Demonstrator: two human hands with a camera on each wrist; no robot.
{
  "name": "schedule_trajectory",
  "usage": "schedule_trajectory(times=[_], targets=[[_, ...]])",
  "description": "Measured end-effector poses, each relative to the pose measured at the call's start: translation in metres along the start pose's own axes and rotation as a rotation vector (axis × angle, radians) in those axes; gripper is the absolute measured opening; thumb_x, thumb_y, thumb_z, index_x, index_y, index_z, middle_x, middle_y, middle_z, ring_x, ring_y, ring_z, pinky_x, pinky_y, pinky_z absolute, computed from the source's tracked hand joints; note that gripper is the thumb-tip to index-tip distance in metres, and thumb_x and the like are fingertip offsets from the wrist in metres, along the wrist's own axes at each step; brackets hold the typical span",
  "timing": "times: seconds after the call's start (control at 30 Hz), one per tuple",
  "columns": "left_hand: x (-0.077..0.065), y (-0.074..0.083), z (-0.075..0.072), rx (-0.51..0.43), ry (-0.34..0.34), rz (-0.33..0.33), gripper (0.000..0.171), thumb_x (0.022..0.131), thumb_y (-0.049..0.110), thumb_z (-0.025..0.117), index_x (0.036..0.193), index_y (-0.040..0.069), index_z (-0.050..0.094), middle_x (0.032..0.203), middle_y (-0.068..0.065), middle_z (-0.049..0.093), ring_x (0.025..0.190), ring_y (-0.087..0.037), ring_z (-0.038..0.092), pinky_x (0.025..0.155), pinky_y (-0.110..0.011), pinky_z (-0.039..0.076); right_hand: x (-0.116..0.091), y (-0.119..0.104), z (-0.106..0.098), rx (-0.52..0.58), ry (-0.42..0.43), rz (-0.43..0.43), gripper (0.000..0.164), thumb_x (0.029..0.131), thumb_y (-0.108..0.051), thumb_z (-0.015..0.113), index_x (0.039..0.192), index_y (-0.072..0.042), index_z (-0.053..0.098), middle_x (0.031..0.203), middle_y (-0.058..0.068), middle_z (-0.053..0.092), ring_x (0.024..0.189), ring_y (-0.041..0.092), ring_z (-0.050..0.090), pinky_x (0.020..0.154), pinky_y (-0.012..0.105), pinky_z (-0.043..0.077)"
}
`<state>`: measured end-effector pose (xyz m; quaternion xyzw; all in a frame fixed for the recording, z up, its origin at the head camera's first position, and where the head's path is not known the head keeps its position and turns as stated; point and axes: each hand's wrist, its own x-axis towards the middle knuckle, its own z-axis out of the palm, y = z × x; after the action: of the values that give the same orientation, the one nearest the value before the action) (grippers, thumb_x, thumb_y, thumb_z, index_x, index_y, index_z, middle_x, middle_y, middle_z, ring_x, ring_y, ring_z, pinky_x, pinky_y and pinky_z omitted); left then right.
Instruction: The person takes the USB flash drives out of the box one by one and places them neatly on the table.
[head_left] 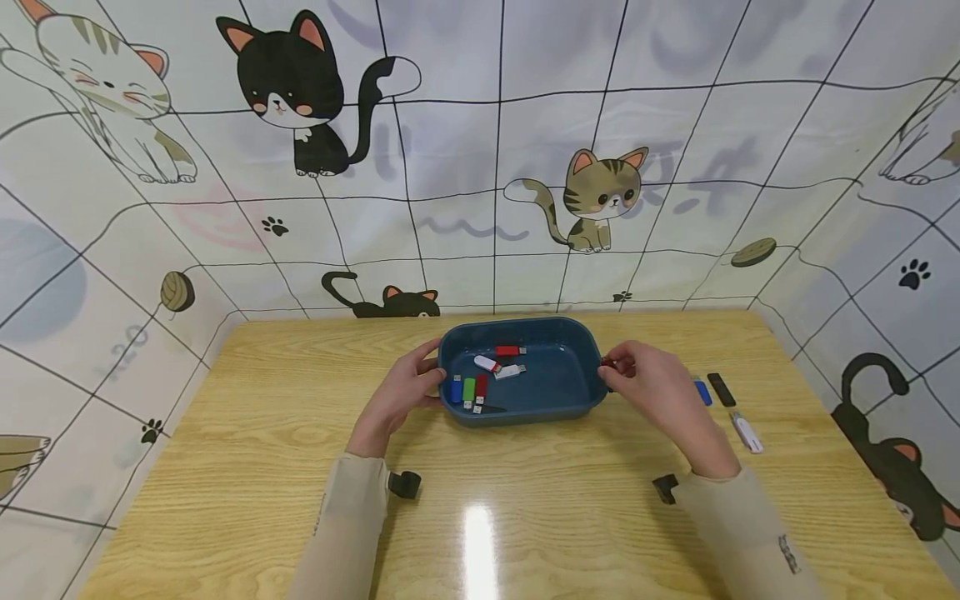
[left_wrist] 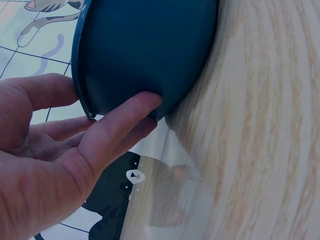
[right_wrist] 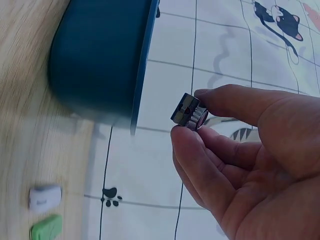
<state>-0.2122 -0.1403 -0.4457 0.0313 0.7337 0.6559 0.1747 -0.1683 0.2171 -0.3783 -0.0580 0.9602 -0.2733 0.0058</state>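
My right hand [head_left: 648, 379] pinches a small USB stick [right_wrist: 186, 109] between thumb and fingertips, just off the right end of the blue bin [head_left: 555, 392]. Its metal plug shows in the right wrist view; the fingers hide most of its body, which looks dark red in the head view. My left hand [head_left: 405, 387] rests its extended fingers [left_wrist: 145, 102] against the outside of the bin's left end. Inside the bin lie several USB sticks, among them a red one [head_left: 507, 351], a green one [head_left: 468, 390] and a blue one [head_left: 456, 389].
Right of my right hand, a blue USB stick [head_left: 702, 392], a black one [head_left: 721, 389] and a white one [head_left: 747, 433] lie on the wooden table [head_left: 570, 508]. A green stick [right_wrist: 46, 228] shows in the right wrist view. Cat-print cloth [head_left: 465, 175] stands behind the table.
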Motion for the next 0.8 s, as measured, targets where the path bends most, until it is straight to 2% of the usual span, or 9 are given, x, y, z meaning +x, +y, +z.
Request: schedule_trajectory(times=[0.2, 0.47, 0.8], targets=[[0.0, 0.0, 0.0, 0.002, 0.0, 0.004, 0.06, 0.105, 0.001, 0.049, 0.162, 0.008, 0.033, 0.15, -0.029, 0.049, 0.118, -0.045, 0.065, 0.084, -0.051, 0.061, -0.008, 0.013, -0.007, -0.023, 0.035, 0.011, 0.024, 0.098, -0.022, 0.071, 0.111, -0.002, 0.071, 0.096, 0.01, 0.073, 0.086, 0.026, 0.067, 0.071, 0.041, 0.052], [0.0, -0.001, -0.001, 0.003, 0.002, 0.004, 0.06, 0.105, 0.001, 0.049, 0.162, 0.009, 0.033, 0.151, -0.029, 0.049, 0.119, -0.045, 0.064, 0.083, -0.05, 0.061, -0.016, 0.031, -0.016, -0.038, 0.032, 0.038, 0.031, 0.099, -0.025, 0.069, 0.115, 0.001, 0.07, 0.1, 0.013, 0.073, 0.091, 0.03, 0.067, 0.075, 0.046, 0.053], [0.001, -0.003, -0.001, 0.01, -0.005, 0.01, 0.061, 0.105, 0.001, 0.049, 0.162, 0.006, 0.031, 0.152, -0.031, 0.046, 0.121, -0.048, 0.062, 0.087, -0.054, 0.059, -0.028, 0.068, -0.026, -0.093, 0.025, 0.079, 0.034, 0.1, -0.024, 0.069, 0.114, 0.007, 0.068, 0.099, 0.019, 0.071, 0.088, 0.034, 0.066, 0.072, 0.05, 0.051]])
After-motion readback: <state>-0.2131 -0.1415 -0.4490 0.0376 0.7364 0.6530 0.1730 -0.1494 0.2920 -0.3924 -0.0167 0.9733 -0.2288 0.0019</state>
